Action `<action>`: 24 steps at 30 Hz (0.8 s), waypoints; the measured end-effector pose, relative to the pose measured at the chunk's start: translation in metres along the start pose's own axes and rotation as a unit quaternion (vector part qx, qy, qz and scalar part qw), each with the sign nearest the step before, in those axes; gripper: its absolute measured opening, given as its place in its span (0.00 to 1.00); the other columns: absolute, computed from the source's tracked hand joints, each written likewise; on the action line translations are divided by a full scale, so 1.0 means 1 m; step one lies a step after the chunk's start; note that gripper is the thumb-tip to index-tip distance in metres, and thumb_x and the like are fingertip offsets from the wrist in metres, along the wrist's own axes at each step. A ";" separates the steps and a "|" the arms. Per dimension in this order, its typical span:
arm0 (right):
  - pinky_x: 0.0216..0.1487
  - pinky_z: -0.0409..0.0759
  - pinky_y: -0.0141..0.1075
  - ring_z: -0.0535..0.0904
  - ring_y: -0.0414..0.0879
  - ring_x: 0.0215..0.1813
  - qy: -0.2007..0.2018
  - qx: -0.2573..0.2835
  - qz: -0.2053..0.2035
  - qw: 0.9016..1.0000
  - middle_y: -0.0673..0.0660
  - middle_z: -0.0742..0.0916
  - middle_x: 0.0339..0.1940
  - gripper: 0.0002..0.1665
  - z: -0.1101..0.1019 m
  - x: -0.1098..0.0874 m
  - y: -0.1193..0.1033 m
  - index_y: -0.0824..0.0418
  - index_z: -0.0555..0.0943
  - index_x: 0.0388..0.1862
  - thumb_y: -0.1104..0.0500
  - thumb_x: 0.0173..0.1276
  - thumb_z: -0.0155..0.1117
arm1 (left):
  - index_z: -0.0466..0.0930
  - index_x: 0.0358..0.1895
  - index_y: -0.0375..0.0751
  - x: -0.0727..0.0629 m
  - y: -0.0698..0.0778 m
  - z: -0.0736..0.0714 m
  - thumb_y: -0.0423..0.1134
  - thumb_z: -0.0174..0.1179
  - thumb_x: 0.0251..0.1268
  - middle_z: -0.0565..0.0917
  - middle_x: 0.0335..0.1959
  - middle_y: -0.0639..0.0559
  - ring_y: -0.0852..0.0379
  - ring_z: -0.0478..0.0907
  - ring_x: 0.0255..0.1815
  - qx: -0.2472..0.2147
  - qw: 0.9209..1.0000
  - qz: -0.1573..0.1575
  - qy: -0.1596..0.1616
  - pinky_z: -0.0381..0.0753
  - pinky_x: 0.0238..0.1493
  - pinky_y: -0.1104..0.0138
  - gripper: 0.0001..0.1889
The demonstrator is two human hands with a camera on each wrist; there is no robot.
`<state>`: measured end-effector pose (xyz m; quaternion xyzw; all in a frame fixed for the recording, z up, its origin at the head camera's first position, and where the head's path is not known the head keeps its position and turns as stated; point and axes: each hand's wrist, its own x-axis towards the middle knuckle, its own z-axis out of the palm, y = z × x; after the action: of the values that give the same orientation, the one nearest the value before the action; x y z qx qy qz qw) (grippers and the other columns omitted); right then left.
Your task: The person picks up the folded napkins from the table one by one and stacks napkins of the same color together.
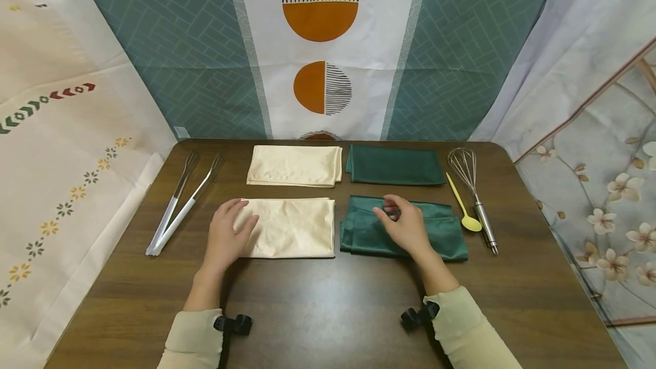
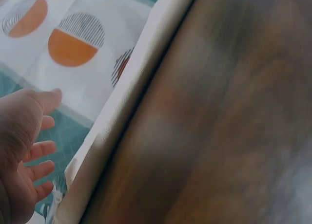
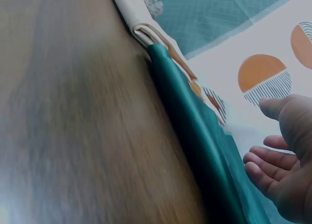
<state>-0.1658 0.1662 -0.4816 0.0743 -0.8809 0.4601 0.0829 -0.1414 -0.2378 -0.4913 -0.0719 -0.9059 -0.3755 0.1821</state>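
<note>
My left hand (image 1: 228, 232) hovers over the left end of the nearer cream satin cloth (image 1: 289, 229), fingers loosely bent and nothing between them. In the left wrist view the same hand (image 2: 24, 146) has its fingers spread. Over the nearer green satin cloth (image 1: 441, 232) is my right hand (image 1: 407, 226), thumb and fingers apart and holding nothing. That hand (image 3: 285, 153) looks equally relaxed in the right wrist view. Both near cloths lie folded flat. Behind them lie a second folded cream cloth (image 1: 294, 165) and a second folded green cloth (image 1: 397, 165).
Tongs (image 1: 176, 209) lie spread on the brown table (image 1: 318, 323) at the left. A yellow spoon (image 1: 470, 222) and a wire whisk (image 1: 480, 209) lie at the right. Patterned fabric (image 1: 328, 50) hangs behind the table's back edge.
</note>
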 end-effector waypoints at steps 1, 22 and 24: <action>0.47 0.85 0.48 0.85 0.57 0.50 -0.004 0.006 0.003 1.000 0.66 0.87 0.49 0.27 0.003 0.001 -0.001 0.70 0.80 0.60 0.55 0.69 0.72 | 0.77 0.61 0.26 0.000 -0.002 -0.001 0.39 0.66 0.69 0.72 0.65 0.29 0.28 0.66 0.67 -0.007 1.000 -0.007 -0.001 0.64 0.64 0.35 0.24; 0.45 0.82 0.43 0.83 0.53 0.49 -0.037 0.056 0.027 0.997 0.62 0.88 0.48 0.25 0.052 0.025 -0.023 0.68 0.81 0.59 0.55 0.69 0.72 | 0.70 0.69 0.31 0.002 -0.029 -0.016 0.46 0.62 0.73 0.68 0.68 0.30 0.33 0.72 0.61 -0.014 0.991 -0.126 -0.042 0.75 0.56 0.42 0.29; 0.42 0.81 0.41 0.84 0.52 0.46 -0.038 0.057 0.022 0.997 0.60 0.88 0.47 0.25 0.055 0.026 -0.026 0.68 0.82 0.58 0.55 0.69 0.72 | 0.69 0.71 0.32 0.003 -0.030 -0.018 0.47 0.62 0.73 0.69 0.68 0.30 0.33 0.73 0.61 -0.013 0.989 -0.139 -0.054 0.76 0.56 0.43 0.30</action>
<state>-0.1904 0.1045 -0.4861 0.0768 -0.8574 0.5077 0.0351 -0.1473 -0.2719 -0.4983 0.0320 -0.9106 -0.4044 0.0783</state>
